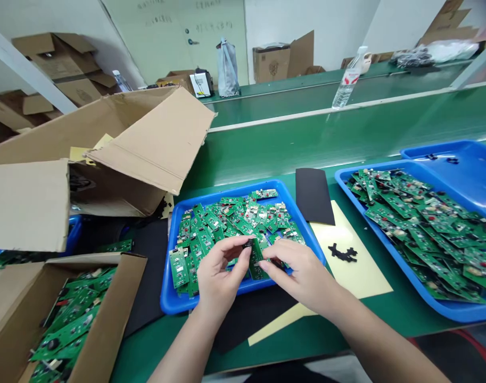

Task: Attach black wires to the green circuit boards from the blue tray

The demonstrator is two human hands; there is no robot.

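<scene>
We're pinching a green circuit board [257, 261] by its small black part [248, 243] in our left hand [219, 279], right over the blue plastic tray [174, 305] of loose boards at bottom centre, while our right hand [302, 271] is curling in just beside it, though we can't tell if it's gripping anything. Over on the right we've got a second blue tray [458, 317] piled with boards, and a cardboard box [117, 303] is sitting at lower left holding more.
</scene>
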